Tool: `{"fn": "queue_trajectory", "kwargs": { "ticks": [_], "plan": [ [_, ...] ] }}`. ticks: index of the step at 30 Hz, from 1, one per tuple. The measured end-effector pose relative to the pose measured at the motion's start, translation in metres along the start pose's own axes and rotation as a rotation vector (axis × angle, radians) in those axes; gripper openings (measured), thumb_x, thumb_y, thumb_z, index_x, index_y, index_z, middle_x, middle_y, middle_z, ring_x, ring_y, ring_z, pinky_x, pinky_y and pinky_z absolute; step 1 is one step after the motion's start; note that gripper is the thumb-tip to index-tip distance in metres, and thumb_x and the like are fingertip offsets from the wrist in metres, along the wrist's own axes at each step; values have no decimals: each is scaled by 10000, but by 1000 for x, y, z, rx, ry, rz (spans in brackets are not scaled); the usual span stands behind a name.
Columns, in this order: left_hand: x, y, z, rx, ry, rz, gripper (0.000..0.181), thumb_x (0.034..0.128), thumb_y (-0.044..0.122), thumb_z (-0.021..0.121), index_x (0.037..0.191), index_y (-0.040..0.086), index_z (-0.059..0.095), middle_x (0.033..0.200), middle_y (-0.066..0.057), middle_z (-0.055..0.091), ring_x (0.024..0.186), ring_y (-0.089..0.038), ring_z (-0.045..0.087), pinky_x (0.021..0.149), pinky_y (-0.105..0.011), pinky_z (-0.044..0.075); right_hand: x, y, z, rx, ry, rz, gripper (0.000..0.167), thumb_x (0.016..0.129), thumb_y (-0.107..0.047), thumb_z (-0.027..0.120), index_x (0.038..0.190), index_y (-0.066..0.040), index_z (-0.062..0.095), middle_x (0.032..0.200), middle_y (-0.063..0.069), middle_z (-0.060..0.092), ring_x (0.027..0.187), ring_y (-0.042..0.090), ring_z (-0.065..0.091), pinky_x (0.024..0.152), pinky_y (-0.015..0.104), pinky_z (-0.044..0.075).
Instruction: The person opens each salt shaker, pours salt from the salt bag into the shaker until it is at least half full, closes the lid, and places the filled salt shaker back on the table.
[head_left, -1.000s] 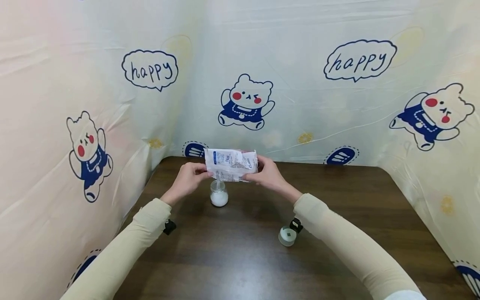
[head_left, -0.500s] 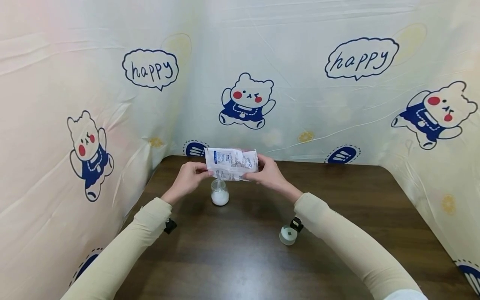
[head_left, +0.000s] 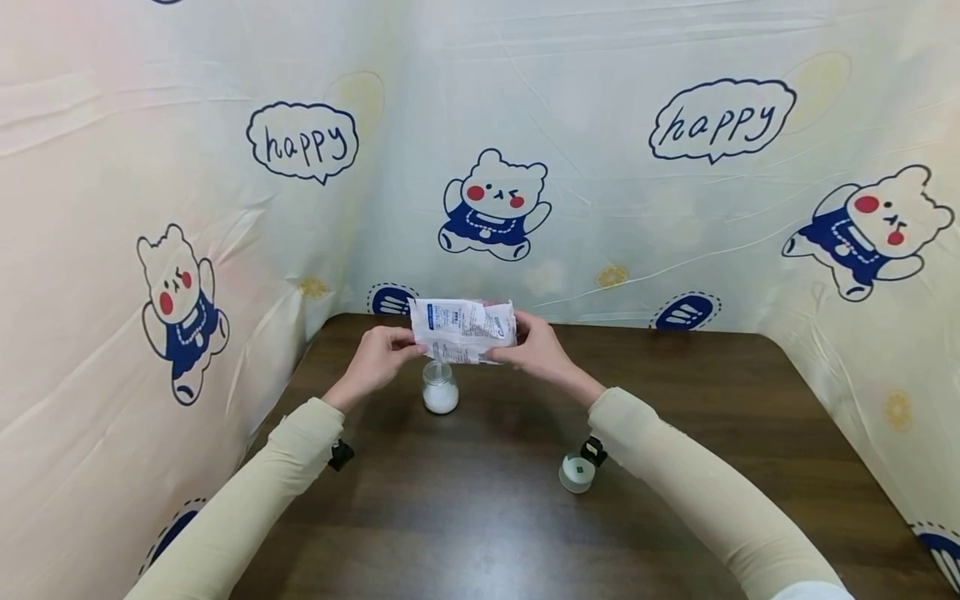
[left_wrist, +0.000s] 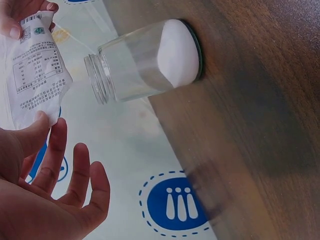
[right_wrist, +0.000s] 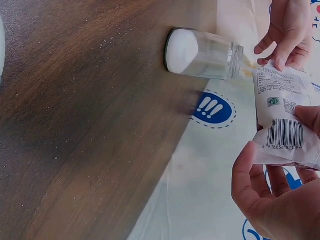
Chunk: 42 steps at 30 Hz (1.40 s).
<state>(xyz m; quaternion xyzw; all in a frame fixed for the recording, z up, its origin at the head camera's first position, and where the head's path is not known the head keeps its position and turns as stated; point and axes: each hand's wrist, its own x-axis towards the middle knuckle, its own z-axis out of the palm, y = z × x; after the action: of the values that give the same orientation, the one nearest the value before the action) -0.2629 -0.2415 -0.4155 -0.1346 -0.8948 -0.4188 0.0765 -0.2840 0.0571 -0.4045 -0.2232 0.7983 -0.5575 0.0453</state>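
Note:
Both hands hold a printed white packet [head_left: 463,331] above a glass jar. My left hand [head_left: 378,354] pinches one end between thumb and forefinger; in the left wrist view its other fingers [left_wrist: 82,175] stand apart from the packet. At the barcode end, my right hand [right_wrist: 285,210] grips the packet with thumb and fingers. The jar [head_left: 440,390] stands upright and uncovered, its mouth just under the packet's left end. Inside lies a sloping heap of white powder or fine grains [left_wrist: 178,54]. Whether anything is falling from the packet is hard to tell.
A round, whitish lid-like piece [head_left: 577,473] sits on the dark wooden table [head_left: 465,508], near the right wrist's black strap device [head_left: 593,451]. White specks [right_wrist: 112,45] dot the wood. A printed curtain [head_left: 585,167] hangs behind and at both sides.

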Motion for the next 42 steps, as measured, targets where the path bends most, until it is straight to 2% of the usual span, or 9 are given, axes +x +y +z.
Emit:
{"fn": "queue_trajectory", "kwargs": {
  "ticks": [7,15,27,34,42],
  "plan": [
    [1,-2,0,-5,6,-1,104,966,58,775,1053,19,817,1014,-104,780,817,-309,601,667,-338,447,-1,0,0,-6,2,-18,549,883,-140,876,1376,-111,635,1216,110,698,948,316,647,696,517,591],
    [-1,-5,1,2,-4,-10,107,967,70,778,1056,25,817,1013,-96,779,806,-263,592,670,-341,446,-1,3,1,-9,0,-20,565,884,-145,875,1392,-138,627,1220,81,698,959,304,654,715,564,592],
    [-2,-3,0,-2,-3,-6,102,969,63,774,1050,20,818,1011,-103,777,825,-313,594,673,-352,444,0,2,0,-15,-1,-21,565,879,-143,882,1386,-115,636,1206,111,702,933,308,641,649,407,578],
    [-2,-5,1,4,-1,-14,105,965,73,782,1050,25,819,1005,-97,777,802,-275,588,665,-353,445,-1,3,1,-10,-5,-4,613,893,-139,871,1442,-94,604,1267,141,687,963,306,638,731,577,585],
    [-1,-3,0,1,-1,-8,104,968,69,777,1049,19,819,1004,-103,779,805,-271,600,678,-361,456,0,4,1,-14,7,-6,562,881,-156,883,1385,-132,635,1206,100,694,950,316,634,742,592,583]
  ]
}}
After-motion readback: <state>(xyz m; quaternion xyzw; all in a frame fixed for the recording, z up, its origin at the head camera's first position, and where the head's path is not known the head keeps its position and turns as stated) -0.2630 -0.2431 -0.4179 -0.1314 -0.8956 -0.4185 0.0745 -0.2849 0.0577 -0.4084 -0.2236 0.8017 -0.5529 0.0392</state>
